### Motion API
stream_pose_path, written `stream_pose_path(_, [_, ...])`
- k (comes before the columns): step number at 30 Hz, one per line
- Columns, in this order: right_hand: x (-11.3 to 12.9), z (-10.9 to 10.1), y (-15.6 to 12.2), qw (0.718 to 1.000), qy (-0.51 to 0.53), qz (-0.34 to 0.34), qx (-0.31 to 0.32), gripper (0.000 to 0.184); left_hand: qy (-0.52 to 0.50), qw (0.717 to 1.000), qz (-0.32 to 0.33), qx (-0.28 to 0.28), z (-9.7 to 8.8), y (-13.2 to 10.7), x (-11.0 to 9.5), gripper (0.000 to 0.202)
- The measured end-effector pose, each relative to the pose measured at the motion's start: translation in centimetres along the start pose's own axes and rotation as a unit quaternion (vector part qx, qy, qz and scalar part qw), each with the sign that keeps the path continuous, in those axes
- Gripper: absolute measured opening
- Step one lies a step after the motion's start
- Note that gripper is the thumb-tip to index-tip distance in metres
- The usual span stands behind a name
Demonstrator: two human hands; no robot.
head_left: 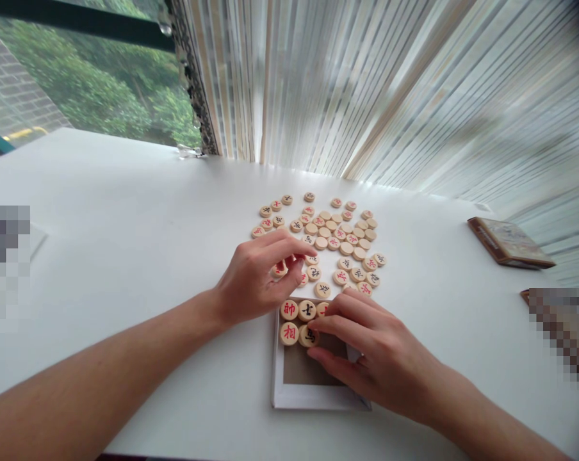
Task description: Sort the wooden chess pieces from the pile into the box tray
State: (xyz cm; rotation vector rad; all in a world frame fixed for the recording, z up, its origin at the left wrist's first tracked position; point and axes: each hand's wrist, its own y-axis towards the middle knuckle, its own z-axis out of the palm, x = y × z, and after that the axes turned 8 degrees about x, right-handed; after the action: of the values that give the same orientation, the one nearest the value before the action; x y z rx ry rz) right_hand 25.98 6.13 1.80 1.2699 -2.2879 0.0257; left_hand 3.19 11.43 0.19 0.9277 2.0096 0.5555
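Observation:
My right hand (pixel 366 346) is over a shallow white box (pixel 313 397) with a brown bottom. Its thumb and forefinger are closed around a black-marked Chinese chess piece (pixel 309 337), which appears to overlap another piece in the second row. Beside it in the box lies a red-marked piece (pixel 289 333). Behind them are another red-marked piece (pixel 289 310), a black-marked piece (pixel 307 310) and one partly covered by my right fingers. My left hand (pixel 258 275) hovers over loose pieces beyond the box, fingers curved and apart, with nothing visibly held. Some pieces beneath it are hidden.
Many loose chess pieces (pixel 324 232), some face up and some blank side up, are spread behind the box on the white table (pixel 150 256). A flat brown box (pixel 510 243) lies at the right, near the striped curtain (pixel 366 83). Blurred patches cover both side edges.

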Motion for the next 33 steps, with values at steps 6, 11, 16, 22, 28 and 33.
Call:
stream_pose_path(6, [0.1,-0.6,-0.1,1.000,0.005,0.002,-0.005,0.007,0.006,1.000,-0.004,0.002,-0.1,-0.1,0.1,0.020])
stream_pose_path(11, [-1.1,-2.1,-0.3,0.998,0.019,0.009,-0.062,0.007,0.017,1.000,-0.011,0.005,-0.4,0.1,0.1,0.019])
stream_pose_path(16, [-5.0,-3.4,-0.8,0.974,-0.010,0.114,-0.195,0.010,0.028,0.999,-0.029,0.000,-0.9,0.4,0.5,0.018])
stream_pose_path(22, [-9.1,-3.4,-1.4,0.939,0.013,0.215,-0.267,0.021,0.052,0.997,-0.058,-0.017,-1.6,0.5,1.7,0.017])
stream_pose_path(28, [-9.6,-3.2,-1.4,0.934,0.027,0.233,-0.270,0.023,0.057,0.994,-0.090,-0.018,-1.6,0.7,1.8,0.014])
stream_pose_path(33, [-9.7,-3.0,-1.4,0.937,0.030,0.234,-0.259,0.024,0.066,0.994,-0.090,-0.001,-1.5,0.6,1.7,0.014])
